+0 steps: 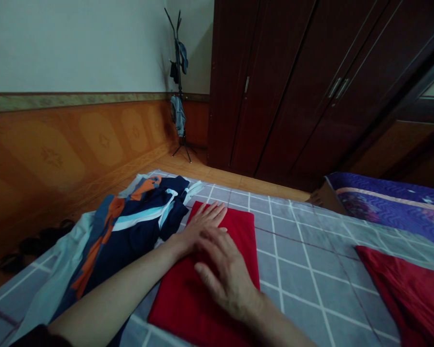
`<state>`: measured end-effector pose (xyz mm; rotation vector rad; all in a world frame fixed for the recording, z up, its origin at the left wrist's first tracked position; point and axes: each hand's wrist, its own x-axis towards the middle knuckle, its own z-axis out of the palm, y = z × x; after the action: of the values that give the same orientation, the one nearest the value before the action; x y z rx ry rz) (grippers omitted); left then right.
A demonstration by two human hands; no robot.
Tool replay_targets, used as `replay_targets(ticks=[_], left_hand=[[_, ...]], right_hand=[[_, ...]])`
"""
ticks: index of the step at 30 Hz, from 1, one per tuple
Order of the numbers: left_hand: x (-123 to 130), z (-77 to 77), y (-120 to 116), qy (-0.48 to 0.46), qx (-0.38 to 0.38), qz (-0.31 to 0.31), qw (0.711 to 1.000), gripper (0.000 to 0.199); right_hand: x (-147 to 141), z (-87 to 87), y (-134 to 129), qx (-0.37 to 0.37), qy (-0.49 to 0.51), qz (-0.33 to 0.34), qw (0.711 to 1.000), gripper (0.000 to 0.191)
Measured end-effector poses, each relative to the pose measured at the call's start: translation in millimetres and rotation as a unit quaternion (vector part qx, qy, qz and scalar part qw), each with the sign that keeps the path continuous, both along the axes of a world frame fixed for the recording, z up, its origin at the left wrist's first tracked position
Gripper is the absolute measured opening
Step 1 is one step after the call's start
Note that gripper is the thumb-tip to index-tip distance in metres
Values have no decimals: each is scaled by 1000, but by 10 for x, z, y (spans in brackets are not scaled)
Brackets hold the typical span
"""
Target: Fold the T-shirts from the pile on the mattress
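Observation:
A red cloth point(238, 231), folded into a flat rectangle, lies on the grey checked bedspread point(292, 250). My left hand point(202, 224) rests flat on its far part, fingers stretched out and holding nothing. Nearer to me, my right hand point(227, 277) is over the same cloth with its fingers apart and slightly bent; its fingertips are close to the back of my left hand. Whether the right palm touches the cloth cannot be seen. Left of the cloth lie loose clothes, among them a navy garment point(141, 241) with white and orange parts.
Another red cloth point(408, 289) lies at the bed's right side. Beyond the bed stand a dark wooden wardrobe point(275, 86) and a coat rack point(179, 72). Purple patterned bedding point(394, 202) is at the right. Dark shoes point(32, 246) sit on the floor at left.

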<state>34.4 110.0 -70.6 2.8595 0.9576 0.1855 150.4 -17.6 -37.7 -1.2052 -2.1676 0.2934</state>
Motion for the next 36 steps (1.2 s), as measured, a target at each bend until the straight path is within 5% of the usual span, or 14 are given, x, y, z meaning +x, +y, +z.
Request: replay_targets(ticks=[3,8,19,25,36], left_hand=[[26,-17,-10,-13,-16,-20,1000,56],[36,6,-28,-3,-31,-25,999,58],[-38,39,-14,26,-11,70,997,67],[130,23,-187,-12,-1,-64,998,53],[67,2,-158,35,-28,7,999,60]], right_hand=[[194,-156,223,39,-25,-105,993,56],[414,-436,416,-31,-174,-164,971,72],[628,-403,419,-86,-245,-311,914,62],[530,-407,427,-34,-255,-219,941,51],[557,-402,380,-105,-232,-288,923,59]])
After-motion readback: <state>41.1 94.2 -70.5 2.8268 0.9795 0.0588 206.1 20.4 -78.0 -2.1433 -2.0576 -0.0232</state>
